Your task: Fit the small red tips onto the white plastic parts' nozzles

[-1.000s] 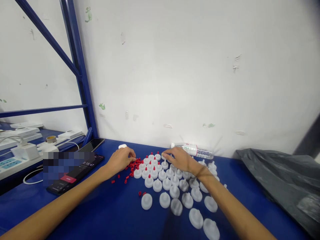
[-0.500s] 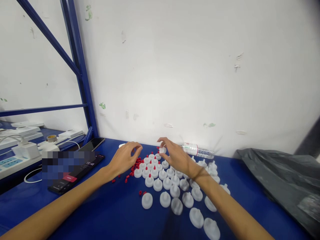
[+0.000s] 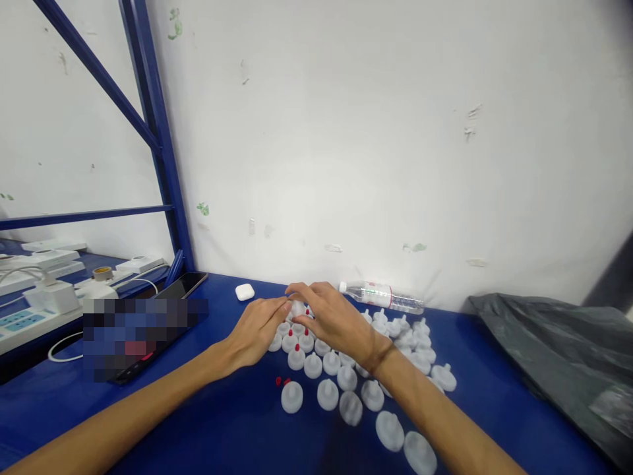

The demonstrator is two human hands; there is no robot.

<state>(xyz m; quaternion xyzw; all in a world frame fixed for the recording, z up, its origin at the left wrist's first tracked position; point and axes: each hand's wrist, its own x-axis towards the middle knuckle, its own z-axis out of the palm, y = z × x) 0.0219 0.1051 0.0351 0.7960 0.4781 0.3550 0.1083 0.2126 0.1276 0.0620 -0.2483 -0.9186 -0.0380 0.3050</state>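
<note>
My right hand (image 3: 329,320) curls around a white nozzle cap (image 3: 297,309), fingers and thumb on its sides. Against that cap rest the fingertips of my left hand (image 3: 257,326), its fingers pressed together. Whatever it pinches, if anything, is hidden. Below both hands stand several white nozzle caps (image 3: 313,365) in rows, some with small red tips (image 3: 297,348) on their spouts. Two loose red tips (image 3: 278,381) lie near a white cap (image 3: 291,398) at the front. More white caps (image 3: 380,318) sit to the right, partly behind my right forearm.
A clear plastic bottle (image 3: 383,296) lies along the wall. Nearby is a small white case (image 3: 244,292). On the left are a phone (image 3: 185,285), a blurred-out device and a power strip (image 3: 22,323). A dark plastic bag (image 3: 539,356) covers the right side.
My right hand has moved left with the white nozzle cap, and my left hand has come slightly right to meet it. The white case is now uncovered.
</note>
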